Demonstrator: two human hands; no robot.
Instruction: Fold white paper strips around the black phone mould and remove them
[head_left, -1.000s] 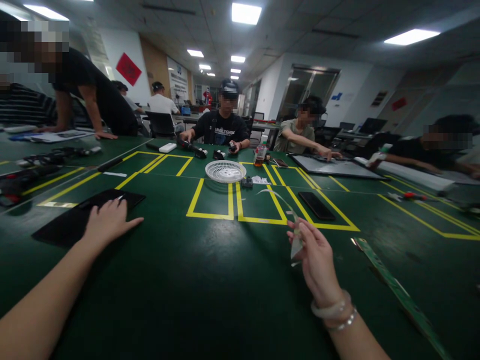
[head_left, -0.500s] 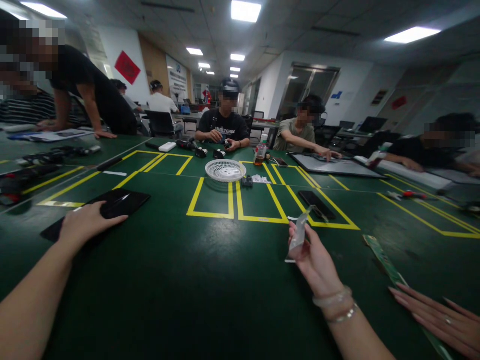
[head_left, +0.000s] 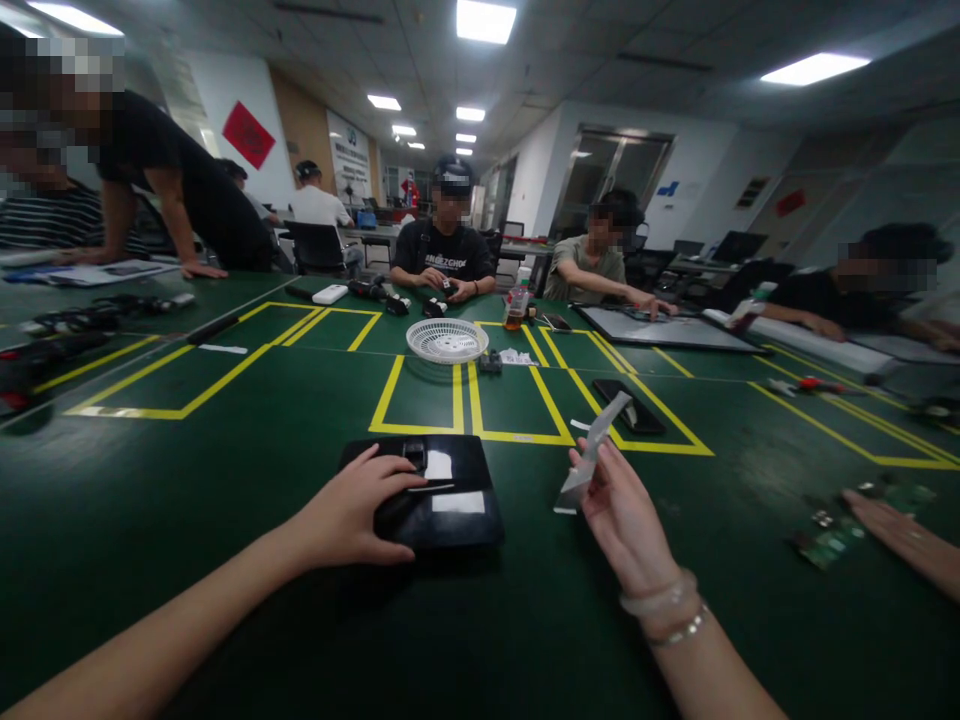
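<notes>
In the head view, pale capitals on the facing person's black shirt (head_left: 459,248) read roughly "NGEZGHO"; the wall sign (head_left: 348,160) is too small to read. The left hand (head_left: 358,512) lies palm-down, fingers splayed, atop the glossy black panel (head_left: 487,497), centred on the green table (head_left: 315,640). The right hand (head_left: 626,510), wrist raised, pinches a translucent strip (head_left: 595,448) upright beside it.
</notes>
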